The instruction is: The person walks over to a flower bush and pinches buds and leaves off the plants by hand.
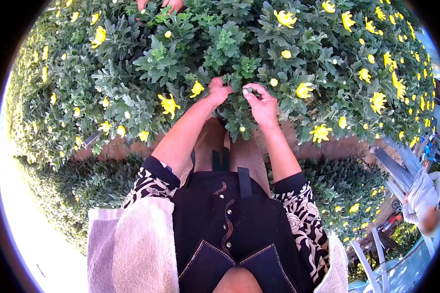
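Both my hands are in among the leaves of a chrysanthemum plant (238, 119) in front of my knees. My left hand (220, 92) is closed at a stem, its thumb pointing right and its fingertips partly hidden by leaves. Just to the right, apart from it, my right hand (264, 105) pinches with thumb and forefinger. A small pale bit shows at those fingertips, too small to name. An open yellow flower (197, 89) stands left of my left hand, and a yellow bud (274, 82) is close to my right hand.
Dense chrysanthemums with yellow flowers (378, 102) spread ahead and to both sides. Another person's hands (173, 5) reach into the plants at the far side. Bare soil (337, 149) runs under the bed's near edge. A person in pale clothing (422, 195) is at the right.
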The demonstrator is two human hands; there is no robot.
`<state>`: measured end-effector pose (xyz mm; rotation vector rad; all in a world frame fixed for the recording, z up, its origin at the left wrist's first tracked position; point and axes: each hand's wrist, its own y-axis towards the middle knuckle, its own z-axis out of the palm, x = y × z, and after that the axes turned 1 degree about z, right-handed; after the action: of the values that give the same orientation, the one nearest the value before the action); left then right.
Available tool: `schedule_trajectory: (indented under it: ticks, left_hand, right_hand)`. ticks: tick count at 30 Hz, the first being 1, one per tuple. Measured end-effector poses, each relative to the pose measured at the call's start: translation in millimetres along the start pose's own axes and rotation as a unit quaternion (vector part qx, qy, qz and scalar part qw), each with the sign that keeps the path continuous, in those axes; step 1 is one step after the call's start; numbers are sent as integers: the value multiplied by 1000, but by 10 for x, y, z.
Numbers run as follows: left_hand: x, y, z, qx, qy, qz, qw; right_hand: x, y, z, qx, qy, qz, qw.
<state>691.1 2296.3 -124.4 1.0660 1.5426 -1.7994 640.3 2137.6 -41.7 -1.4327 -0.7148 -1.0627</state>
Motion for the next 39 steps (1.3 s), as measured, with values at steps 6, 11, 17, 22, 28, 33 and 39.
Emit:
schedule_trajectory:
  ticks: [6, 11, 17, 22, 28, 33, 39]
  left_hand:
    - [-243, -30, -63, -143, 354, -59, 922]
    - [45, 0, 18, -178, 302, 51, 935]
    - [-679, -451, 212, -137, -100, 43, 985]
    - [-323, -434, 184, -39, 86, -135, 986]
    - [-181, -205, 205, -110, 40, -218, 969]
    - [-133, -45, 262, -80, 169, -247, 951]
    - [109, -54, 105, -65, 372, -177, 909]
  right_hand:
    - [-164, 10, -1, -29, 48, -4, 998]
    - [-47, 62, -78, -64, 31, 34, 997]
    - [80, 73, -16, -41, 28, 58, 997]
    - [-32, 92, 2, -43, 7, 30, 999]
    - [-15, 98, 42, -12, 21, 18, 1000]
    - [21, 94, 68, 6, 10, 16, 1000]
    - [-47, 123, 18, -66, 54, -19, 996]
